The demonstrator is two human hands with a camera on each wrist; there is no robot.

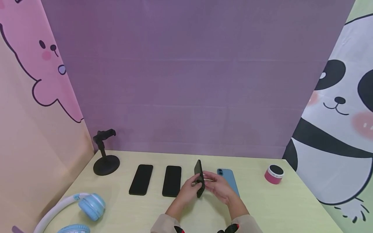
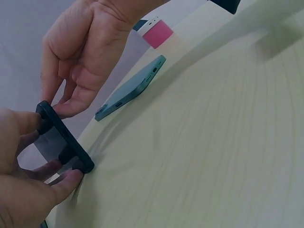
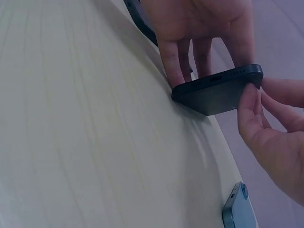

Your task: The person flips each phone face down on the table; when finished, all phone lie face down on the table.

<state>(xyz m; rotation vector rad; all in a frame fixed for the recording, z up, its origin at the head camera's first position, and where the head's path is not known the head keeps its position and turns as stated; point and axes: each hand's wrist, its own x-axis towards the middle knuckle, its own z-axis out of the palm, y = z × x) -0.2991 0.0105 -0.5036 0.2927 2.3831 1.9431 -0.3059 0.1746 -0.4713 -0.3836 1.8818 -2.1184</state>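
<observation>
A dark phone [image 1: 198,168] stands on edge above the table between both hands. My left hand [image 1: 187,191] grips it from the left, its fingers and thumb spread across the phone's edges in the left wrist view. At one corner of the held phone [image 3: 213,95], thumb and fingers of my right hand [image 3: 280,142] pinch it. Just right of the hands lies a blue phone [image 1: 228,178], camera side up, partly hidden by the right hand. To the left, a black phone [image 1: 172,181] and another black phone [image 1: 141,179] lie flat, side by side.
A black stand [image 1: 106,165] with a round base occupies the back left. Blue and white headphones [image 1: 91,207] lie at the front left. Toward the right edge sits a small pink and white cylinder [image 1: 274,174] with a dark top. A purple backdrop [image 1: 186,81] rises behind the table.
</observation>
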